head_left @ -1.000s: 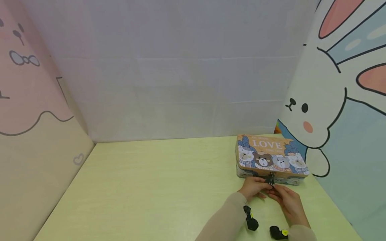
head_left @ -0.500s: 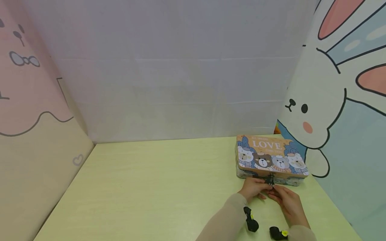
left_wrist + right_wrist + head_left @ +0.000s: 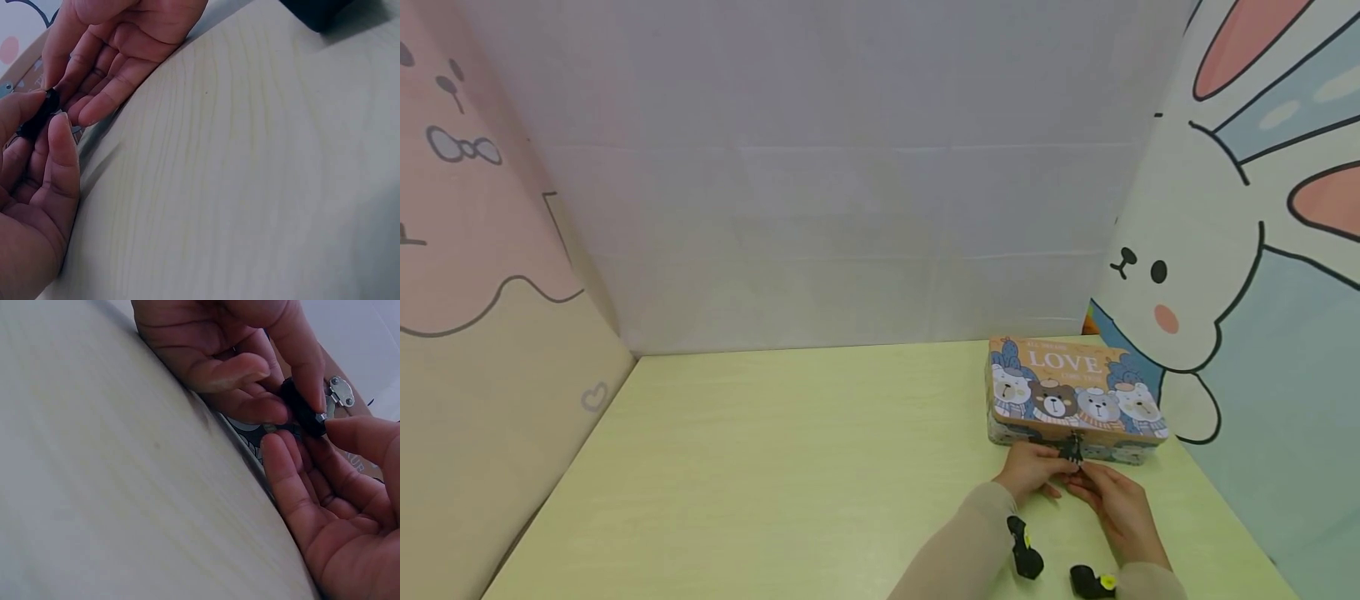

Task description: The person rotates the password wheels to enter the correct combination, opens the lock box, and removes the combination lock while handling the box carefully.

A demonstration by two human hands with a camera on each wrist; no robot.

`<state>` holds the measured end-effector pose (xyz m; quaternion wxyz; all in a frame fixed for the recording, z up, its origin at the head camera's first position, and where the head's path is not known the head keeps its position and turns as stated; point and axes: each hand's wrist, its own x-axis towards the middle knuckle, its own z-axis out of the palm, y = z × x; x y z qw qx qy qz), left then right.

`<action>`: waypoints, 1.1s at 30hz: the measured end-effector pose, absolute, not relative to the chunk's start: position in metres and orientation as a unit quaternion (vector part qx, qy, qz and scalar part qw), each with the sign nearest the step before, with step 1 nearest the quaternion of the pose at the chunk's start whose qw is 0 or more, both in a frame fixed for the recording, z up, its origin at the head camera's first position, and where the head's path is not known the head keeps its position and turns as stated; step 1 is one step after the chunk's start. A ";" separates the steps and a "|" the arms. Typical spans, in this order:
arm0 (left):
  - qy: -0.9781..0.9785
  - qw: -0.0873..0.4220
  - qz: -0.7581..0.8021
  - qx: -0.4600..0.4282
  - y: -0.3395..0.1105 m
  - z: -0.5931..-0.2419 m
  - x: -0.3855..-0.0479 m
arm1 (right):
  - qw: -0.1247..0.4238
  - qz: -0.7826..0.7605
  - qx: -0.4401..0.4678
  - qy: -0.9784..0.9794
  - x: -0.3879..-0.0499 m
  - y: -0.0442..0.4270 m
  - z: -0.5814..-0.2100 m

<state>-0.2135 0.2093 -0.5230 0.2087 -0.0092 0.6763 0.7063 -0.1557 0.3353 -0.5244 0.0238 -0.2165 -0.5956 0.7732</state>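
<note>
A tin box (image 3: 1060,358) with printed bears and the word LOVE stands shut at the table's right side. At its front latch (image 3: 340,392) is a small black padlock (image 3: 303,407) with pale marks, partly covered by fingers. My left hand (image 3: 1030,468) pinches the padlock from the left, its thumb on the dark body (image 3: 40,115) in the left wrist view. From the right, my right hand (image 3: 1118,504) pinches it too, with the thumb at a small metal part on its end. The remaining fingers of both hands curl loosely below.
The pale wooden table (image 3: 737,475) stretches away to the left. A white wall cloth (image 3: 850,208) closes off the back, and a rabbit-printed cloth (image 3: 1210,292) hangs close to the box's right. Black wrist devices (image 3: 1026,550) sit beside the sleeves.
Both hands stay at the padlock with hardly any visible shift. The box has not moved.
</note>
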 end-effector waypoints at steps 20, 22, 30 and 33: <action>0.672 0.203 0.712 -0.010 0.209 -0.523 -0.213 | 0.025 0.770 -0.219 -0.598 -0.155 0.335 -0.525; 0.671 0.204 0.713 -0.012 0.209 -0.523 -0.213 | 0.025 0.769 -0.219 -0.599 -0.155 0.334 -0.525; 0.673 0.206 0.710 -0.018 0.209 -0.521 -0.212 | 0.027 0.767 -0.221 -0.602 -0.155 0.334 -0.524; 0.673 0.206 0.710 -0.021 0.209 -0.520 -0.211 | 0.026 0.765 -0.222 -0.604 -0.154 0.334 -0.524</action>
